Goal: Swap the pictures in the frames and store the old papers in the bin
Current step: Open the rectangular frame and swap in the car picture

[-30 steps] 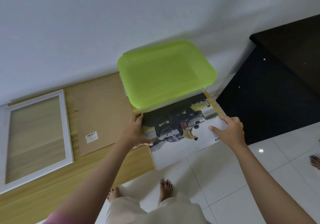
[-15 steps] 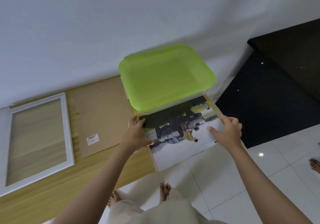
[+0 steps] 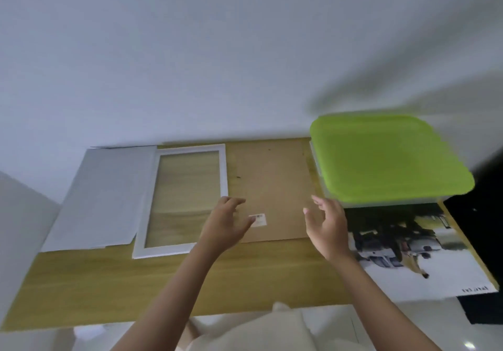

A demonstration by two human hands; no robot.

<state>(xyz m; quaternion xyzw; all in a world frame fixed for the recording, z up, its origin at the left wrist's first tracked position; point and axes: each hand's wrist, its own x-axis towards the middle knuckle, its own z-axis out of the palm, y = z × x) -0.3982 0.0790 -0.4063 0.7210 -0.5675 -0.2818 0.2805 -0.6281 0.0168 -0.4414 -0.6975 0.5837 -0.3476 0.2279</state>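
While under the lime-lidded bin (image 3: 386, 160), car poster (image 3: 424, 252) lies flat, glossy

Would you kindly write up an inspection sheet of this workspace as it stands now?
Surface: wooden table, against a white wall.
Job's things: white frame, flat and empty; brown backing board beside it; grey sheet at the frame's left; car poster partly under the bin with green lid.
Clutter: nothing seen.
Grips: left hand and right hand over the backing board, fingers relaxed, holding nothing.
Cables: nothing seen.
Surroundings: dark furniture on the right; tiled floor below.
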